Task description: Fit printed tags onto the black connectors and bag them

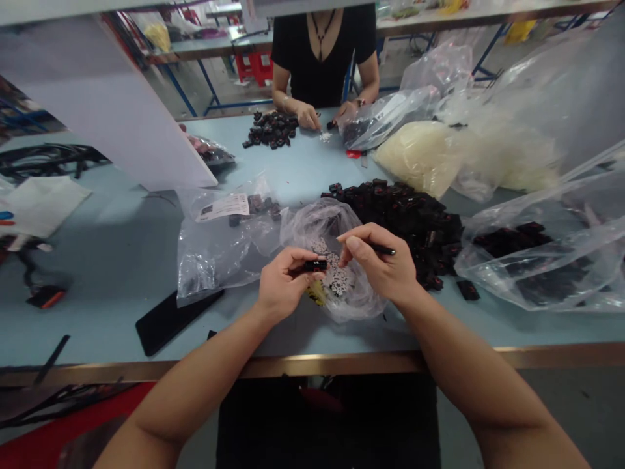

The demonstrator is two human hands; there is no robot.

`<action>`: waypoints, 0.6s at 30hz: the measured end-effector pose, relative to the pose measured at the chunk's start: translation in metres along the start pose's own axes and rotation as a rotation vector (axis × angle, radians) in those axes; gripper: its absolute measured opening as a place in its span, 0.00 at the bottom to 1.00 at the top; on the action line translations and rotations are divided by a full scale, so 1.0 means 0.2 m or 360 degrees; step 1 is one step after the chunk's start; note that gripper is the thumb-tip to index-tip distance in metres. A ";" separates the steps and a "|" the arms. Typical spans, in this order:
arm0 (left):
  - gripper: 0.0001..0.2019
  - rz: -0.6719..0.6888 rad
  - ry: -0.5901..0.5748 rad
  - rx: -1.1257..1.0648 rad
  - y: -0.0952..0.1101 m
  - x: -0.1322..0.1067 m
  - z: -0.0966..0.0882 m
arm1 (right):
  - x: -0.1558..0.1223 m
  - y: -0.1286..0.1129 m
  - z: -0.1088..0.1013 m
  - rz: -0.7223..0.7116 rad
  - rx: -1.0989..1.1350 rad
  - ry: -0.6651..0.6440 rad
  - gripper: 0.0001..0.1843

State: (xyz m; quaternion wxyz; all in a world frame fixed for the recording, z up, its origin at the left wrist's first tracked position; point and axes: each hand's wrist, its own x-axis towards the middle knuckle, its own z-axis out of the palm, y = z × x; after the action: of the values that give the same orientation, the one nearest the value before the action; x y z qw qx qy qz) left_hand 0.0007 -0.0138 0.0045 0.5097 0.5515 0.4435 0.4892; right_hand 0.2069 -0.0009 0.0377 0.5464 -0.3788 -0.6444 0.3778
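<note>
My left hand (282, 281) is closed on a small black connector housing (316, 265), pinched between thumb and fingertips. Across from it, my right hand (390, 264) grips a thin black pen-like tool (383, 249); its tip is hard to make out. Both hands hover over an opened clear plastic bag (361, 305) containing many tiny white pieces (338, 279), some with dark marks. Just behind my right hand spreads a large heap of black connector housings (395, 208) with red bits. A single housing (467, 290) lies apart, to the right of the heap.
Another clear bag with a label (224, 208) lies left, near a black flat slab (176, 319). Bags of cream-coloured pieces (420, 156) and black parts (532, 254) fill the right. Opposite, a person (325, 58) works beside a smaller black pile (271, 129). A white panel (122, 98) stands left.
</note>
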 end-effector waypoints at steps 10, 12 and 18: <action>0.24 -0.0068 0.0108 0.0184 -0.01 0.02 0.00 | 0.00 0.07 0.01 -0.0319 -0.0549 -0.0441 0.08; 0.24 -0.0103 0.0119 0.0179 0.00 0.02 0.00 | -0.01 0.06 0.00 -0.0368 -0.0590 -0.0453 0.07; 0.24 -0.0187 0.0097 -0.0056 0.07 0.03 -0.01 | 0.08 0.06 -0.12 -0.0446 -0.0913 0.0010 0.03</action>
State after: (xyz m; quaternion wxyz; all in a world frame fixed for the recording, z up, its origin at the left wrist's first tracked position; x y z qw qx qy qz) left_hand 0.0000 -0.0084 0.0189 0.5334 0.5003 0.4818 0.4828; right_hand 0.2302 0.0201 0.0363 0.4660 -0.4261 -0.7689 0.1004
